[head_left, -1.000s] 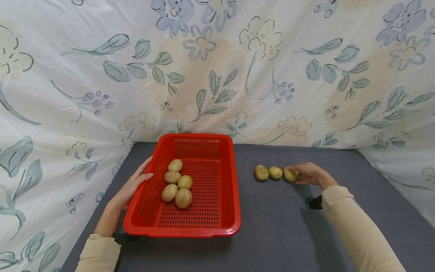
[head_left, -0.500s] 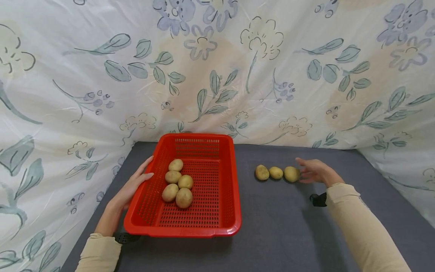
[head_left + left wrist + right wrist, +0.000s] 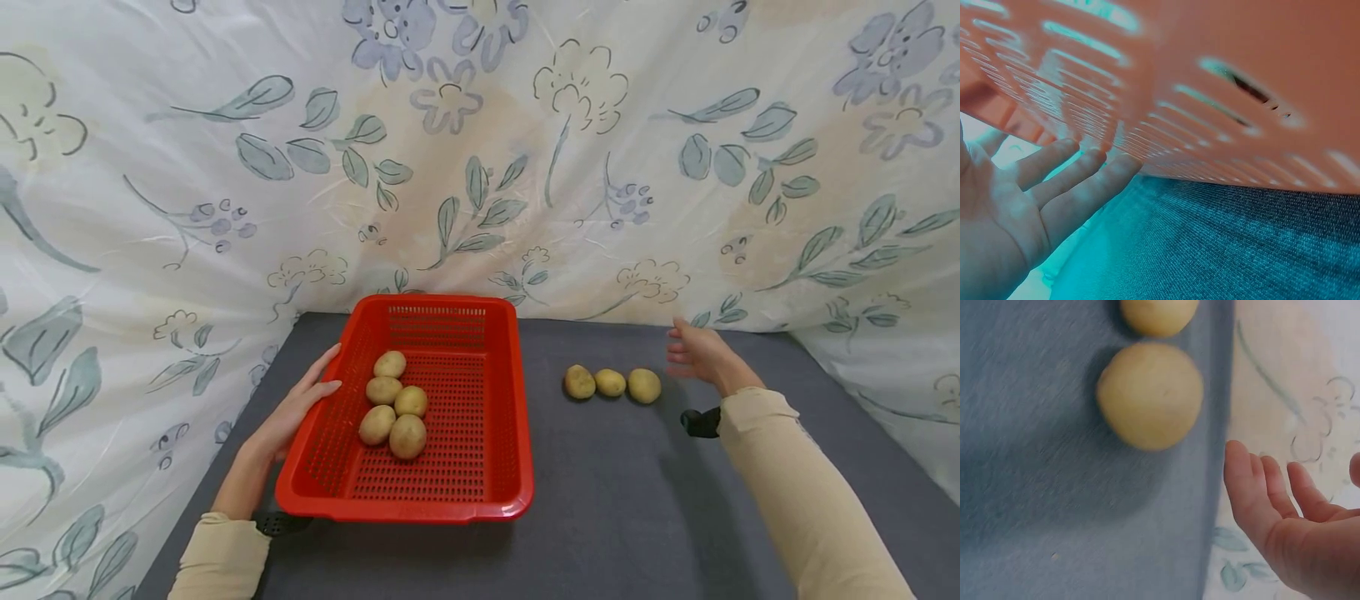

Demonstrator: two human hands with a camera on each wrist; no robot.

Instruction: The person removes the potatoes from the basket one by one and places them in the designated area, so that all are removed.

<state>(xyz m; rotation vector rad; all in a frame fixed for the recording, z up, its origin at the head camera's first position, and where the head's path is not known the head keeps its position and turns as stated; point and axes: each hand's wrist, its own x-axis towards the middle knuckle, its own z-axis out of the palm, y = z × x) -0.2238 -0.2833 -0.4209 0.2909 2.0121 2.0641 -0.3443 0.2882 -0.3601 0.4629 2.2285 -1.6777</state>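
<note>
A red plastic basket [image 3: 471, 512] with slotted walls stands on the left of the table, with several potatoes [image 3: 407, 437] lying in its left half. My left hand [image 3: 288, 414] is at the basket's left side; in the left wrist view its extended fingers touch the slotted wall from outside. To the right of the basket, three potatoes lie in a row: a left one [image 3: 579, 382], a smaller middle one [image 3: 610, 382] and a round right one [image 3: 644, 386]. My right hand [image 3: 705, 357] is raised just right of the row, apart from it, fingers loosely extended and holding nothing.
The dark grey table [image 3: 600, 492] runs back to a floral cloth [image 3: 510, 167], which hangs behind and along both sides. Black straps with devices sit on both wrists, below the beige sleeves [image 3: 806, 492].
My right hand has let go of the rightmost potato and drawn away to the right and upward, its fingers opening. My left hand and the basket have stayed in place.
</note>
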